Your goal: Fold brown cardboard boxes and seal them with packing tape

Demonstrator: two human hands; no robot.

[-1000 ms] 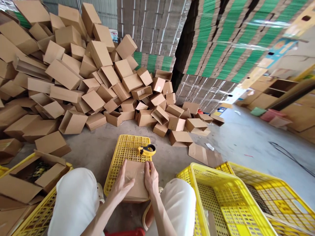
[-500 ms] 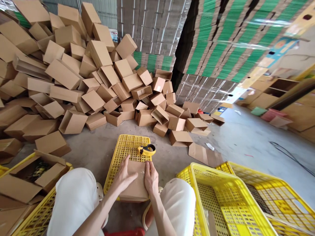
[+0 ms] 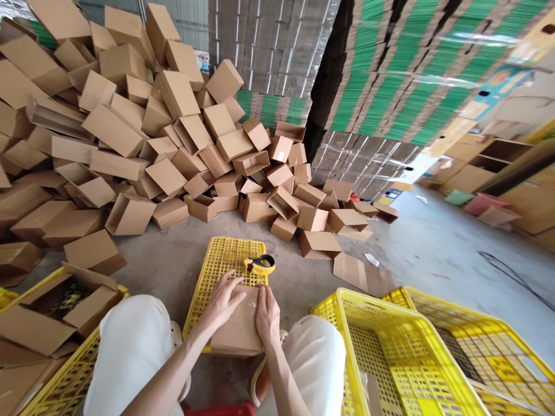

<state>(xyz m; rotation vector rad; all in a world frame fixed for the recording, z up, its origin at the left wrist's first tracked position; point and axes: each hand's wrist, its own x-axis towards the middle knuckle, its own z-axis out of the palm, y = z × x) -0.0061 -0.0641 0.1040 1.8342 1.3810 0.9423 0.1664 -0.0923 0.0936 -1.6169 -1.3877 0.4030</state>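
Note:
A closed cardboard box lies on an upturned yellow crate between my knees. My left hand is over the box's far left part, its fingers apart and holding nothing; whether they touch the cardboard is hard to tell. Along the right edge, my right hand grips the box, with fingers together on the top and side. Just beyond the box, a yellow and black tape dispenser rests on the crate.
A large heap of cardboard boxes fills the floor ahead and left. Yellow baskets stand on my right. At my left, an open carton with dark contents sits in another yellow basket. Flattened cardboard stacks rise behind.
My left hand has shifted slightly right and turned over the box top, its fingers pointing more to the right. My right hand stays at the box's right edge. The tape dispenser has not moved.

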